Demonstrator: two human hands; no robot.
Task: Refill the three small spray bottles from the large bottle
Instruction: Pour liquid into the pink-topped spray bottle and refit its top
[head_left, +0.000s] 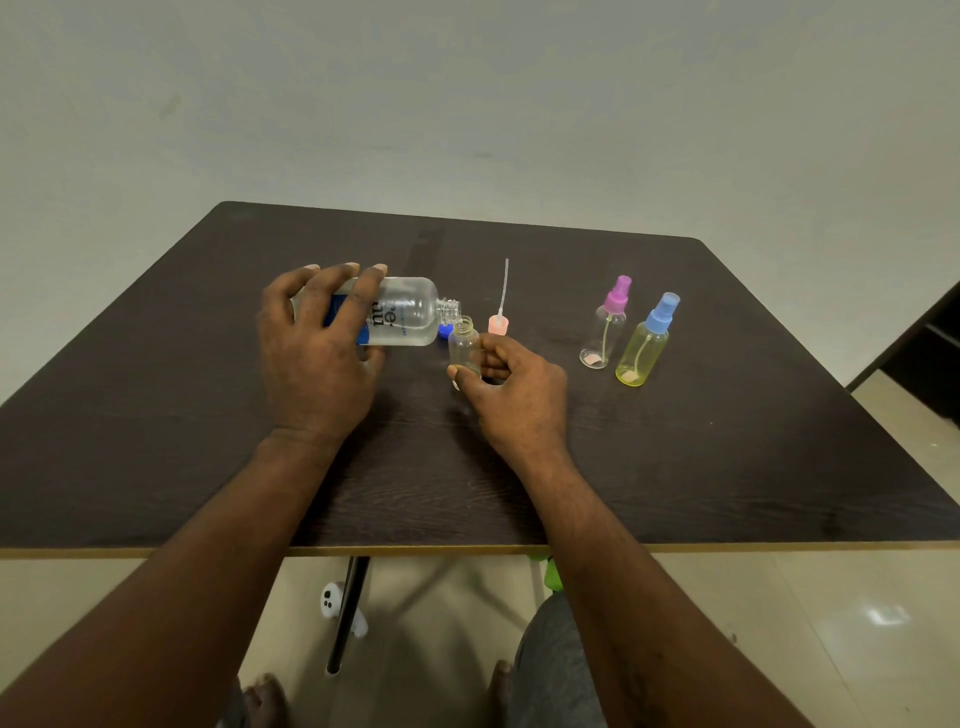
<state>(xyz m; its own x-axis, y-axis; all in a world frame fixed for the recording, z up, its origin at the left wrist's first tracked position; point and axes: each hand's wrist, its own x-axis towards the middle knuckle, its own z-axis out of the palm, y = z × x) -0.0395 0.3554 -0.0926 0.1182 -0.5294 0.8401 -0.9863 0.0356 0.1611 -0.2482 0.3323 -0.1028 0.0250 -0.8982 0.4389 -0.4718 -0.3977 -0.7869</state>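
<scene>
- While tipped almost level and aimed at the neck below: large bottle (405, 312), uncapped, clear liquid inside, mouth just above and beside the open mouth of the small clear spray bottle (464, 347); both over the middle of the surface (727, 467).
- Judged step: pouring into the first of three. No stream discernible, no fill level readable in the small bottle.
- Left grip (322, 353): wrapped round the large bottle's labelled body, fingers over the top, thumb underneath.
- Right grip (511, 384): thumb and curled fingers pinching the small clear spray bottle at its lower half, bottle roughly upright. Base contact with the surface hidden behind the thumb: cannot tell.
- Next move, as a judgement: a little more tilt, mouth kept centred over a very narrow neck, slow flow. Easy to run liquid past so small an opening. Then back to level and the spray head screwed on.
- Just behind the small bottle: pink spray head (497, 325), standing on the surface with its dip tube pointing up; blue cap (444, 331), partly hidden under the large bottle's neck.
- Farther right, well apart from both grips: purple-topped spray bottle (605, 332), clear, and blue-topped spray bottle (644, 348), yellow-green, side by side, upright, heads on, seemingly near-empty.
- Count: one large bottle; three small spray bottles, one open and two closed; one loose spray head; one loose blue cap; two grips, both occupied.
</scene>
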